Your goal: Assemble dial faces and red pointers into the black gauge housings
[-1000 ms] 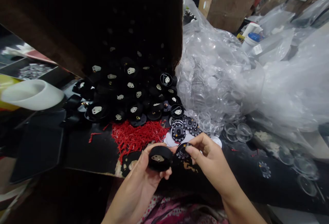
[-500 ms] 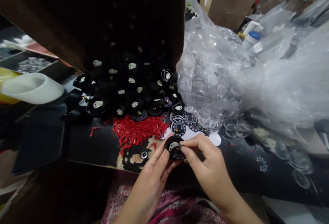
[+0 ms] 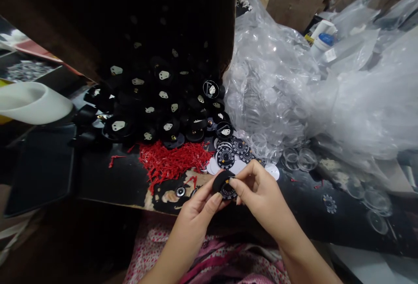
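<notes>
My left hand (image 3: 204, 203) is closed around a round black gauge housing (image 3: 219, 181), thumb on its lower rim. A black dial face (image 3: 228, 191) with pale numbers and an orange mark sits at the housing's open front. My right hand (image 3: 257, 188) pinches that dial face at its right edge with thumb and index finger. Just beyond my hands, more printed dial faces (image 3: 225, 157) lie over white discs on the bench. A heap of red pointers (image 3: 173, 160) lies to the left of them. Whether the dial face is seated flat, I cannot tell.
Many black housings (image 3: 119, 126) spill out of a dark box behind the pointers. Clear plastic bags (image 3: 267, 88) holding clear round covers fill the right. A white tube-like container (image 3: 35, 101) and a dark flat panel (image 3: 41, 166) are at left. Loose clear rings (image 3: 307, 160) lie right.
The housing's pale inner plate showed before; now the printed dial face covers it. My right fingers have shifted onto the dial face, and the view has moved slightly.
</notes>
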The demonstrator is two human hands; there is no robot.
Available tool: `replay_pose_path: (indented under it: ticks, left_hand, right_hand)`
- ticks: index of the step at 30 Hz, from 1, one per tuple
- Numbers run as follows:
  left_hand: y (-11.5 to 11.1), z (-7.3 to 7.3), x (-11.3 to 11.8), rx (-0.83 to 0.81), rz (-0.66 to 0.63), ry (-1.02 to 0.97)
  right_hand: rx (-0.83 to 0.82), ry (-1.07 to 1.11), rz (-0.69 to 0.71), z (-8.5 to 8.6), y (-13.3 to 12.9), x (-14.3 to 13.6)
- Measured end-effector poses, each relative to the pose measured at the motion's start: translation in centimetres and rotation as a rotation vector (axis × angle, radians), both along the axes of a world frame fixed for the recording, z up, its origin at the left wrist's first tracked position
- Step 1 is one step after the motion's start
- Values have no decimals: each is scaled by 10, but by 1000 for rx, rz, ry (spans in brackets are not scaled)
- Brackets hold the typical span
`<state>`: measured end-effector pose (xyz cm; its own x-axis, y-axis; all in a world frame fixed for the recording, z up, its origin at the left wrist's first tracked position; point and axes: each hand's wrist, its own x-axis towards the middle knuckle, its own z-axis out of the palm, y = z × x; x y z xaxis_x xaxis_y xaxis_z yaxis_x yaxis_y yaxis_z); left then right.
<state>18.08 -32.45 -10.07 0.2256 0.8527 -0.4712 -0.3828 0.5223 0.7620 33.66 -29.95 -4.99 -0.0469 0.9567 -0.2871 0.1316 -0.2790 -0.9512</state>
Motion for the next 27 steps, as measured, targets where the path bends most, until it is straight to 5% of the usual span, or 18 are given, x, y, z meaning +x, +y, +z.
replay_pose_path:
  ticks: [22, 27]
  left_hand:
    - [7, -17, -3, 98, -80, 50]
    - [14, -19, -3, 75, -22, 32]
  right_hand:
    - [-77, 17, -14, -13, 0, 5]
    - [77, -226, 7, -14, -1, 0]
